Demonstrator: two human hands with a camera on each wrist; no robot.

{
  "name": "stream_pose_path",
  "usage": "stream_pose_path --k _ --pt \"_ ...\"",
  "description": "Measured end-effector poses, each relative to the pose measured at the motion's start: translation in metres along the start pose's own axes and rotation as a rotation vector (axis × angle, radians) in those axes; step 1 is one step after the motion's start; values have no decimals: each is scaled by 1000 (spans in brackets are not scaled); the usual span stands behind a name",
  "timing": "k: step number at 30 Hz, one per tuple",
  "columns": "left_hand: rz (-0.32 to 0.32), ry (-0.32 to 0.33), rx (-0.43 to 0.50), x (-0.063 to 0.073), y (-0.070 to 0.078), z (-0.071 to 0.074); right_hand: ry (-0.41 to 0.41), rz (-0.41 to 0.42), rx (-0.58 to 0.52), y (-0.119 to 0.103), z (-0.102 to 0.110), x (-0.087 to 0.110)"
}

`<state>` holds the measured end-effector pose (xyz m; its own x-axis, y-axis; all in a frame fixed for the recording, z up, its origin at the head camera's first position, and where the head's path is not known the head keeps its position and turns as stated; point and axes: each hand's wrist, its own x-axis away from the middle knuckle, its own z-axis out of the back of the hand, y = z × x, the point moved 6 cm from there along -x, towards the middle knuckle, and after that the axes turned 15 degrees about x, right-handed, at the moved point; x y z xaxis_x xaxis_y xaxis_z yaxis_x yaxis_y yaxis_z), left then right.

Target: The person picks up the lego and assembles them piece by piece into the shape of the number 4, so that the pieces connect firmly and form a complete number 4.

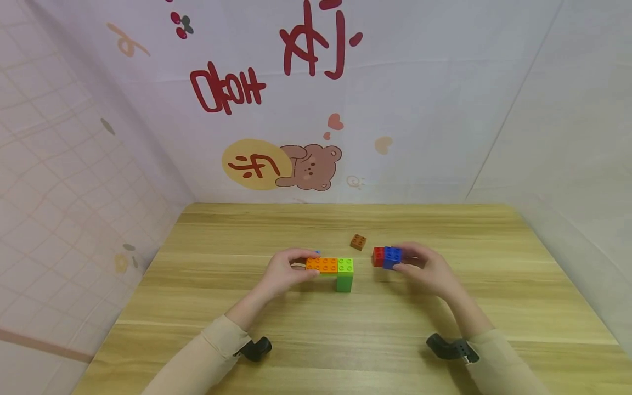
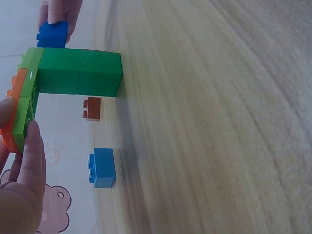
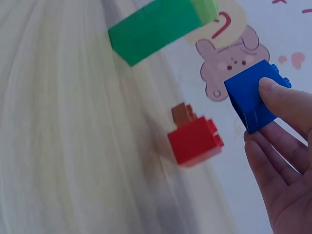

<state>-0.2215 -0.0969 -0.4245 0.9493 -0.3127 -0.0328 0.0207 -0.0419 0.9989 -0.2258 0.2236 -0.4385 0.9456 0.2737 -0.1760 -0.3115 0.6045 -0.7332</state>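
My left hand [image 1: 283, 270] pinches an orange brick [image 1: 322, 265] between thumb and fingers. It sits on light green bricks [image 2: 33, 73], which reach out from the top of two stacked green bricks [image 2: 80, 71] standing on the table. In my right hand [image 1: 428, 269] is a dark blue brick [image 3: 251, 95], gripped by its sides and raised off the wood. Below it in the right wrist view stands a red brick [image 3: 195, 141]; from the head the blue one overlaps the red one's right side.
A brown brick [image 1: 358, 242] lies behind the bricks on the wooden table [image 1: 316, 334]. A lighter blue brick [image 2: 104, 168] stands beyond the left hand, mostly hidden in the head view. A printed cloth [image 1: 419, 109] hangs at the table's back edge.
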Motion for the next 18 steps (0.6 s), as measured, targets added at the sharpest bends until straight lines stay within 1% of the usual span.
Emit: stream_pose_path --k 4,8,12,18 --pt "12 4 -2 0 0 0 14 47 -39 -14 -1 -2" --pt "19 10 -6 0 0 1 32 109 -42 -28 -3 -3" --pt "21 13 -12 0 1 0 34 137 -47 -42 -6 -4" --pt "-3 0 -18 -1 -1 0 33 181 -23 -62 -12 -6"
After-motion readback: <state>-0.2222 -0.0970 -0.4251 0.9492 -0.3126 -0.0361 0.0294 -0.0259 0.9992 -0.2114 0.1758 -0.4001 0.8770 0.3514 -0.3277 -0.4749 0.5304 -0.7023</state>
